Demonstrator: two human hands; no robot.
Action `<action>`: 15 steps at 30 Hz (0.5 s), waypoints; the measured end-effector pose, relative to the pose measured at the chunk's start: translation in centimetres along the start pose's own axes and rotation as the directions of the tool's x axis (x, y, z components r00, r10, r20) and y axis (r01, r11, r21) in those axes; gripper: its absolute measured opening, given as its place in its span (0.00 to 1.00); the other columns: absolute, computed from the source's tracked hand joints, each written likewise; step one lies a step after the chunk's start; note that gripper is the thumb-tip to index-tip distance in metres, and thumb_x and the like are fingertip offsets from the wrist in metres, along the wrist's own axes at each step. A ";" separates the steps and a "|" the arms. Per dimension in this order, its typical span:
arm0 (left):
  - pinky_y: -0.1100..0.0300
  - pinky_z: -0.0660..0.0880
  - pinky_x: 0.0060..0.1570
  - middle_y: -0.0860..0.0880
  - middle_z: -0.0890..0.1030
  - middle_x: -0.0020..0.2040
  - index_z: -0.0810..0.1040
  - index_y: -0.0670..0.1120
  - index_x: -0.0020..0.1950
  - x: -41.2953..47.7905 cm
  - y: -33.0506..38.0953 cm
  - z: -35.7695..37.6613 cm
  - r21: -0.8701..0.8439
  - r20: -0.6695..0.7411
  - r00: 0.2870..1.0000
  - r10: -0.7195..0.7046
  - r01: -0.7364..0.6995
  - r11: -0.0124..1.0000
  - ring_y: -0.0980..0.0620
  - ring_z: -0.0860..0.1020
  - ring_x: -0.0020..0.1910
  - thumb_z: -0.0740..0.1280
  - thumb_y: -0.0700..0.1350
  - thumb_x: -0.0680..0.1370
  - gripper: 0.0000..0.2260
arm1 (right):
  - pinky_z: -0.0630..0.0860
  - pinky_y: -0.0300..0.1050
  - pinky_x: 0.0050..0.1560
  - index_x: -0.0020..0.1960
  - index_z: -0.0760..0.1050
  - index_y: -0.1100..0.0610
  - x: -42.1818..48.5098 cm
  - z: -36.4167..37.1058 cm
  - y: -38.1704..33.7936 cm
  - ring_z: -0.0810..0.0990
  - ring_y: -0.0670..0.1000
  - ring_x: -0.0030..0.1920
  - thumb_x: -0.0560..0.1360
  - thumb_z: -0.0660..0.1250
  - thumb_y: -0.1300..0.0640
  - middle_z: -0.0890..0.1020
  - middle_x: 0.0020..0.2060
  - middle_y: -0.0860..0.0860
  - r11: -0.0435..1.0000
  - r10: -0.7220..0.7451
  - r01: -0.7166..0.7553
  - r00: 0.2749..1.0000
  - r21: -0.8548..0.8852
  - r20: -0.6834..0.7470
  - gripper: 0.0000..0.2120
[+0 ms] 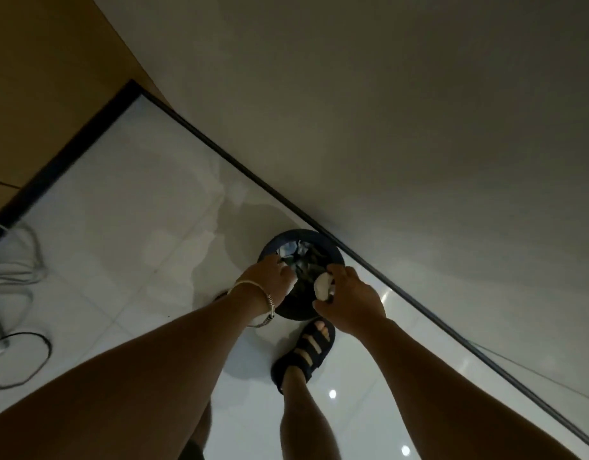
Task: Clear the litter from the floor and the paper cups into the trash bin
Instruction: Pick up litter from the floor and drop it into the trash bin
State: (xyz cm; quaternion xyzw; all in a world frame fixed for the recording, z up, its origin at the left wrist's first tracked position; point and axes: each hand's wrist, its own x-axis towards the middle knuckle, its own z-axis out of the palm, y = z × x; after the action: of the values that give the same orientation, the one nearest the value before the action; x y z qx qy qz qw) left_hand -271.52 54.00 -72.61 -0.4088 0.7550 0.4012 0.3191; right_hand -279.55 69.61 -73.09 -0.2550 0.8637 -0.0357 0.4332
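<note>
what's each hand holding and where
Right hand pinches a white crumpled wad by its side over the trash bin; left hand: cannot tell.

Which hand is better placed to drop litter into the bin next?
Right. The right hand pinches a white crumpled wad over the open trash bin; the left hand sits at the rim, its grip unclear.

Dark blue trash bin (333, 242), white crumpled litter (322, 284), glossy white floor (127, 194), black sandal (306, 353)
</note>
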 end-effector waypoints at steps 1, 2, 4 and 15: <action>0.53 0.68 0.62 0.42 0.73 0.67 0.64 0.44 0.72 1.3 -0.4 0.7 -0.034 0.046 0.999 0.014 -0.012 0.999 0.43 0.72 0.64 0.57 0.50 0.81 0.21 | 0.76 0.48 0.55 0.74 0.56 0.50 1.2 1.2 0.2 0.78 0.57 0.59 0.72 0.70 0.42 0.69 0.67 0.53 1.000 0.024 -0.024 1.000 0.006 -0.003 0.37; 0.53 0.67 0.63 0.43 0.72 0.68 0.62 0.44 0.73 2.3 -1.0 1.3 -0.041 0.080 0.996 0.037 -0.034 0.999 0.43 0.71 0.65 0.58 0.50 0.81 0.22 | 0.76 0.48 0.53 0.74 0.56 0.50 2.0 2.2 0.3 0.78 0.57 0.58 0.72 0.69 0.41 0.69 0.67 0.53 0.999 0.047 -0.047 0.999 0.008 -0.005 0.38; 0.54 0.67 0.62 0.41 0.70 0.69 0.62 0.44 0.74 3.3 -1.9 1.7 -0.006 0.144 0.988 0.061 -0.061 0.998 0.42 0.70 0.66 0.58 0.50 0.81 0.22 | 0.76 0.48 0.52 0.75 0.55 0.51 2.8 3.5 0.2 0.78 0.57 0.58 0.72 0.69 0.40 0.68 0.67 0.53 0.996 0.083 -0.083 0.997 0.015 -0.005 0.39; 0.53 0.74 0.52 0.43 0.79 0.56 0.74 0.46 0.60 -5.0 2.5 -8.3 0.296 0.133 0.946 0.297 -0.324 0.898 0.43 0.76 0.55 0.61 0.57 0.76 0.19 | 0.72 0.47 0.57 0.75 0.57 0.48 -8.5 -2.7 -3.9 0.70 0.54 0.66 0.71 0.71 0.41 0.66 0.71 0.50 0.911 0.294 -0.222 0.941 0.348 -0.169 0.38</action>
State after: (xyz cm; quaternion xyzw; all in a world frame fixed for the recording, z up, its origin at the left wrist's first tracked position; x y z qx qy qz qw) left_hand -272.66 49.42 -63.75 -0.2097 0.8504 0.3386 0.3436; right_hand -275.81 69.78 -64.11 -0.0581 0.9144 -0.1471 0.3728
